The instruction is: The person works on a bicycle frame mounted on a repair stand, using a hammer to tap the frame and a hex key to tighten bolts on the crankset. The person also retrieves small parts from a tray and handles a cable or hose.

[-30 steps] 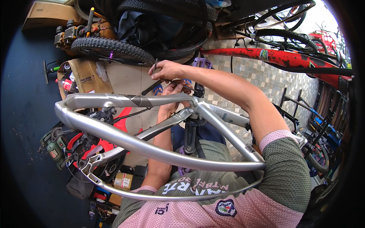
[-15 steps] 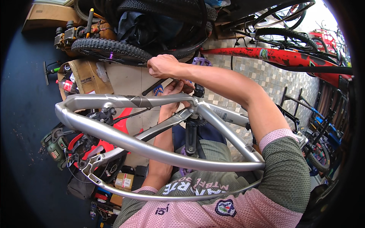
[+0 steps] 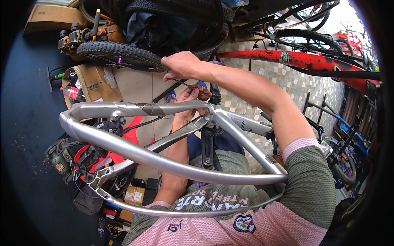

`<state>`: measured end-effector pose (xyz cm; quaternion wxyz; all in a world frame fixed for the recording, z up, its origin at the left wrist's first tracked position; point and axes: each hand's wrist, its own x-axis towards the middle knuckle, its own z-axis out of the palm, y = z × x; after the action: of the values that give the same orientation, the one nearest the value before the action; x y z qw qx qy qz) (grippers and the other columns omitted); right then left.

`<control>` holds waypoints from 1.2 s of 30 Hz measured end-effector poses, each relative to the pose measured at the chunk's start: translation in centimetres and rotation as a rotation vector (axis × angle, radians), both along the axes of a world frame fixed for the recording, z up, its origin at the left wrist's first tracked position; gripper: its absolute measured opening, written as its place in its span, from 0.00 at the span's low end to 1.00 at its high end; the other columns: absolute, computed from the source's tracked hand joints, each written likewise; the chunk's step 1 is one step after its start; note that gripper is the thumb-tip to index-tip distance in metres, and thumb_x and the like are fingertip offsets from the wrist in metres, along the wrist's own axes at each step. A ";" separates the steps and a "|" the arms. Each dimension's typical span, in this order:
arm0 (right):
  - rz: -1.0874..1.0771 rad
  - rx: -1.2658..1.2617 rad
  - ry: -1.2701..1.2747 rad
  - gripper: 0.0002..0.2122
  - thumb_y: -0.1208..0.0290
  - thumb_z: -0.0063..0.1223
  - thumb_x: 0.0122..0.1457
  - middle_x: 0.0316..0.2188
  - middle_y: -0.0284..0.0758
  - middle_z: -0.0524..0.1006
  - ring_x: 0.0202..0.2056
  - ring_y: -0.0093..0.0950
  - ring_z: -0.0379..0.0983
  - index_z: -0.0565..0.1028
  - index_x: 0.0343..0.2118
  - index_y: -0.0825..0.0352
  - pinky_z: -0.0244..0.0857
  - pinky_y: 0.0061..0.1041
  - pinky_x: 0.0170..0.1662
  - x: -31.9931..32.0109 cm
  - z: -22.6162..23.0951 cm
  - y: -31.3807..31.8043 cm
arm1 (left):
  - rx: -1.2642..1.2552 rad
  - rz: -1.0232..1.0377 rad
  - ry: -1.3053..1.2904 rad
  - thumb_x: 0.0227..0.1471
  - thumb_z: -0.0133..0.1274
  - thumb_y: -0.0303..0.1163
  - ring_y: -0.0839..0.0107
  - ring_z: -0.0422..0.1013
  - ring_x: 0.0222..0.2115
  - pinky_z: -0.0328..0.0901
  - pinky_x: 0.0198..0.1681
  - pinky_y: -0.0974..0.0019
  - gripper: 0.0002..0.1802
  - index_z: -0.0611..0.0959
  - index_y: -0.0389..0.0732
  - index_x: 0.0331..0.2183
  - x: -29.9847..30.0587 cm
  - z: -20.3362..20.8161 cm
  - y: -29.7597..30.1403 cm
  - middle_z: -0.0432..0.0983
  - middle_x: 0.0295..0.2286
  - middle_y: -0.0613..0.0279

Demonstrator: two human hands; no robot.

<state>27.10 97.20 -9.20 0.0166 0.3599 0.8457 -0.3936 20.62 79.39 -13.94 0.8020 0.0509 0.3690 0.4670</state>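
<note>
Silver bike frame (image 3: 164, 160) lies across the middle of the view, in front of the person's green and pink shirt (image 3: 221, 194), its tubes crossing over the left forearm. Beyond its upper tube, the left hand (image 3: 189, 96) has its fingers closed narrowly around a thin dark rod (image 3: 184, 84), near the end that points toward a black part (image 3: 214, 97) beside the frame's joint. Above it, the right hand (image 3: 182, 65) is bent over at the rod's other end with its fingers curled; their tips are mostly hidden, so I cannot tell whether they grip it. A thicker dark bar (image 3: 165, 94) slants just left of the left hand, near a blue sandal (image 3: 171, 97). Below the joint hangs a black crank arm (image 3: 207, 151). Farther out are a wheel (image 3: 102, 51) with a knobby tyre and purple hub, a cardboard box (image 3: 96, 84) with a red-labelled bottle (image 3: 74, 93) at its left, and a scuffed red tube (image 3: 262, 56) above the tiled floor (image 3: 262, 88).
</note>
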 end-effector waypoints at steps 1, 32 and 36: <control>0.106 0.133 0.060 0.29 0.42 0.70 0.51 0.35 0.45 0.83 0.43 0.44 0.82 0.78 0.42 0.66 0.74 0.41 0.44 -0.1 -0.3 -0.1 | -0.023 0.002 -0.034 0.68 0.54 0.36 0.58 0.83 0.41 0.78 0.47 0.55 0.11 0.81 0.38 0.44 0.1 0.0 0.0 0.85 0.40 0.48; -0.200 -0.062 0.041 0.15 0.55 0.59 0.54 0.33 0.41 0.85 0.42 0.44 0.82 0.86 0.34 0.61 0.76 0.44 0.45 -1.1 -1.5 -3.3 | 0.041 -0.067 -0.027 0.66 0.57 0.33 0.57 0.82 0.44 0.75 0.49 0.53 0.07 0.82 0.41 0.43 -0.2 -0.8 -0.1 0.83 0.39 0.56; -0.059 -0.485 -0.281 0.20 0.48 0.57 0.55 0.39 0.42 0.86 0.45 0.41 0.83 0.88 0.33 0.61 0.74 0.40 0.51 -1.5 -2.6 -1.6 | -0.032 -0.017 -0.039 0.68 0.54 0.33 0.57 0.82 0.44 0.75 0.52 0.58 0.11 0.81 0.35 0.43 0.2 -0.5 -0.1 0.83 0.40 0.52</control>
<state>25.56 95.58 -11.76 0.2081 0.4209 0.7055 -0.5309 20.82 79.26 -14.43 0.8137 0.0319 0.3604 0.4550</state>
